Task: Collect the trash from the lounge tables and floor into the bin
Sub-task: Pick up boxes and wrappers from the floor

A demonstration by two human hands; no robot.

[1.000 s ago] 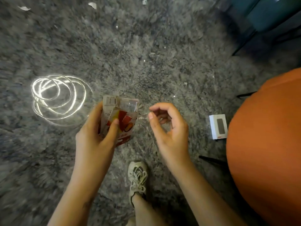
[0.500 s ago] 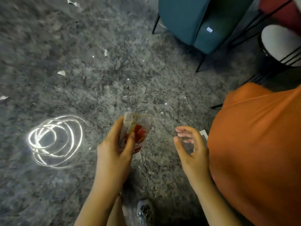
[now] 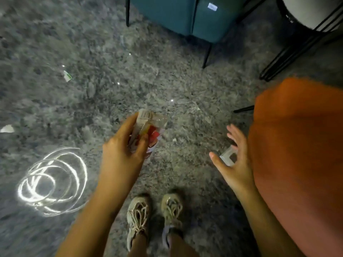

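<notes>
My left hand [image 3: 123, 151] grips a crumpled red and white carton with clear plastic wrapping [image 3: 150, 128] above the grey shag carpet [image 3: 130, 75]. My right hand [image 3: 233, 158] hovers with fingers spread over a small white box [image 3: 229, 156] that lies on the carpet beside the orange seat; it does not hold anything. Paper scraps lie on the carpet: one with green print [image 3: 67, 76] at upper left and a white one [image 3: 7, 128] at the left edge. No bin is in view.
An orange upholstered seat [image 3: 300, 154] fills the right side. A teal chair [image 3: 185, 17] on black legs stands at the top, with a black wire-frame stand [image 3: 297, 41] to its right. A glowing coil of light strip [image 3: 52, 182] lies at lower left. My shoes [image 3: 154, 216] are at bottom centre.
The view has swung up and right, bringing the teal chair and wire stand into view. My right hand has uncurled and moved right, over the white box. My left hand keeps the carton.
</notes>
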